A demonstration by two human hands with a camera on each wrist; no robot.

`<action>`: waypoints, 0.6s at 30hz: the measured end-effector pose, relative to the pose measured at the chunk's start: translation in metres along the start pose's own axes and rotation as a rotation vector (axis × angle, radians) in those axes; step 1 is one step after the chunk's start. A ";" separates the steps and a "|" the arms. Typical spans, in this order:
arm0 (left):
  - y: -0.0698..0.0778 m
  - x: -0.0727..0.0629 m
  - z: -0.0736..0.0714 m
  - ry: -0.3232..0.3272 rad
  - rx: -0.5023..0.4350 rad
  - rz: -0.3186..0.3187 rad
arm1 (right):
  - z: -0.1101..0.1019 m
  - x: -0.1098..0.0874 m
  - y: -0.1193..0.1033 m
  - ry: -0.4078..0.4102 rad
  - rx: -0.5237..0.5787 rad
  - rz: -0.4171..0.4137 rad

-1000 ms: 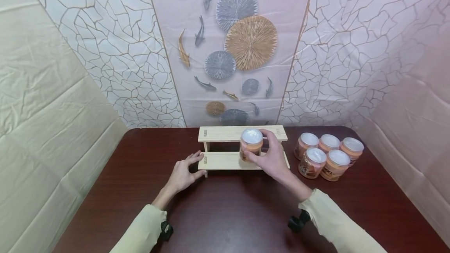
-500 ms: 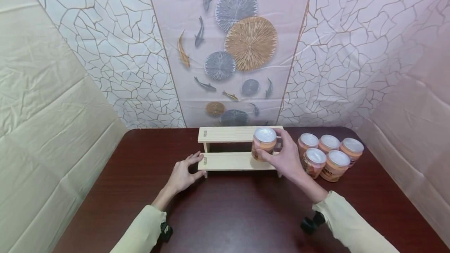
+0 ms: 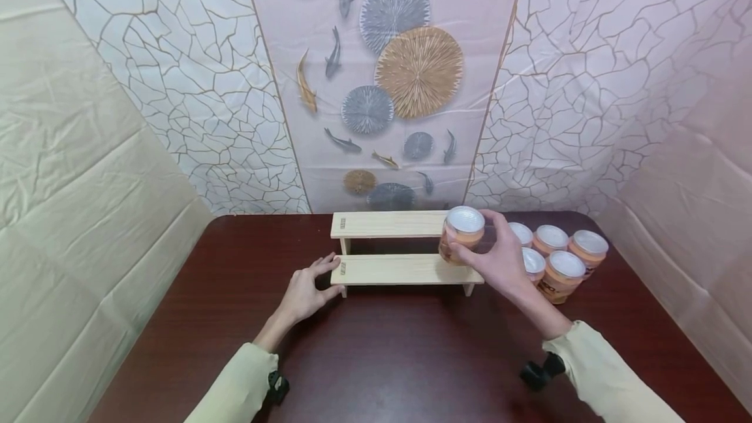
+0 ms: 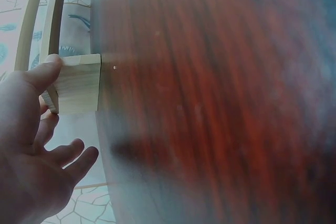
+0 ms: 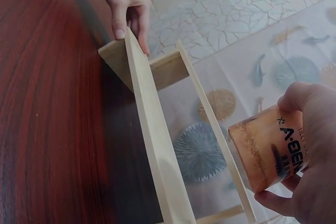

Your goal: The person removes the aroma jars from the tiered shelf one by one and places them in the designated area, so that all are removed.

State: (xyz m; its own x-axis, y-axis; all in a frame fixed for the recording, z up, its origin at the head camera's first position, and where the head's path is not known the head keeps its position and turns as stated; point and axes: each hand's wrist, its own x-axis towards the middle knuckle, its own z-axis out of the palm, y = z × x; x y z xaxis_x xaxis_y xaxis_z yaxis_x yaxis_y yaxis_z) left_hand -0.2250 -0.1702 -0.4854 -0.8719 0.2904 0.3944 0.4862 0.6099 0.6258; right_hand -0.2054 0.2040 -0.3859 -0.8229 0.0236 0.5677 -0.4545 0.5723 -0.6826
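A two-tier wooden shelf rack (image 3: 388, 268) of pale boards stands toward the back of the table. My left hand (image 3: 303, 292) pinches the left end of its lower board; in the left wrist view the thumb (image 4: 50, 69) presses the board's edge and the other fingers lie behind and below. My right hand (image 3: 502, 256) grips an orange-labelled jar (image 3: 463, 234) with a silvery top, fingers and thumb around its side. The jar is upright and raised over the rack's right end, covering part of the upper board. In the right wrist view the jar (image 5: 262, 148) shows black lettering.
Several similar jars (image 3: 565, 265) are grouped on the dark red-brown table (image 3: 376, 351), right of the rack and partly behind my right hand. A patterned cloth backdrop (image 3: 376, 149) rises behind the table, and beige cloth (image 3: 106, 214) hangs along the left side.
My right hand and the jar have moved right along the rack and somewhat upward, from its middle to its right end. The left hand has stayed in place.
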 end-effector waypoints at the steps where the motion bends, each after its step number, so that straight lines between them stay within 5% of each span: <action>1: 0.000 0.000 0.000 0.001 0.000 0.002 | -0.002 0.000 0.000 0.000 -0.002 0.008; 18: 0.000 0.000 0.000 0.003 0.000 0.001 | -0.041 0.004 0.001 0.033 -0.013 0.082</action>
State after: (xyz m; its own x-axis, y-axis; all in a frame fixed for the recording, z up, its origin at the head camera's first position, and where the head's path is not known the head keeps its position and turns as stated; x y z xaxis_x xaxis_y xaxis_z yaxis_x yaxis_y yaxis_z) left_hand -0.2254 -0.1702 -0.4858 -0.8713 0.2890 0.3967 0.4870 0.6094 0.6256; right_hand -0.1952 0.2380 -0.3655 -0.8455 0.0980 0.5249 -0.3811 0.5778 -0.7218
